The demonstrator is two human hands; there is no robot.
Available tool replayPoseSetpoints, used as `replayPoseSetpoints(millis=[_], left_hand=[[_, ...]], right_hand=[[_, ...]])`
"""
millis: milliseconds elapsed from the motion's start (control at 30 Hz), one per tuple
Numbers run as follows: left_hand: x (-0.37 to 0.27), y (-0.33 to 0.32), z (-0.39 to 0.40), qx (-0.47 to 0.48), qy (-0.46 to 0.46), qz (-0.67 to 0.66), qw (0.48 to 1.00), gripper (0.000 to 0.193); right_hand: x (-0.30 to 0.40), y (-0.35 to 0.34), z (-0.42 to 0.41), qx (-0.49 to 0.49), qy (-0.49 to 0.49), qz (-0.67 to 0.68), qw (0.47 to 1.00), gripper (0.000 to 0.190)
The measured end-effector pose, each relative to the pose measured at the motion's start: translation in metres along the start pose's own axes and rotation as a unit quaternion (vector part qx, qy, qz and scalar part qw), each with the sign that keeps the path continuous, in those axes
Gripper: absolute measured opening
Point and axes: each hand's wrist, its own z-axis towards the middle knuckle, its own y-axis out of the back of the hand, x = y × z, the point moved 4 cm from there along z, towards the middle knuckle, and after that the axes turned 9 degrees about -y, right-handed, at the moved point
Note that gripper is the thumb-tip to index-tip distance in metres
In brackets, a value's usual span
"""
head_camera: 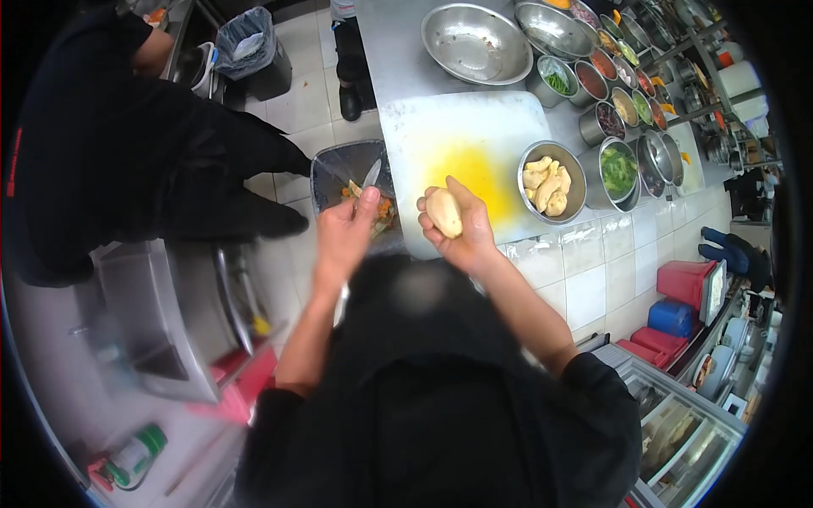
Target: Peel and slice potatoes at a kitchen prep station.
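Note:
My left hand grips a small knife, its blade pointing up and away from me over a dark bin with food scraps inside. The knife's handle is hidden in my fist. In my right hand rests a peeled, pale-yellow root piece, fingers curled around it. That hand is above the near part of a white cutting board with a large yellow stain. To its right, a steel bowl holds several similar peeled, knobbly pieces.
Large steel bowls and steel containers of cut vegetables stand along the steel table. Another person in black stands close on the left. A lined waste bin is behind them. Red bins stand at right.

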Motion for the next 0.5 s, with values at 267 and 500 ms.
replayPoseSetpoints(millis=[267, 500], left_hand=[[0.006, 0.002, -0.003, 0.003, 0.029, 0.004, 1.000, 0.063], [0.015, 0.004, -0.006, -0.014, 0.039, 0.011, 0.999, 0.065]], right_hand=[[0.009, -0.023, 0.005, 0.020, 0.022, -0.004, 1.000, 0.036], [0.033, -0.040, 0.002, 0.058, 0.068, 0.029, 0.996, 0.035]])
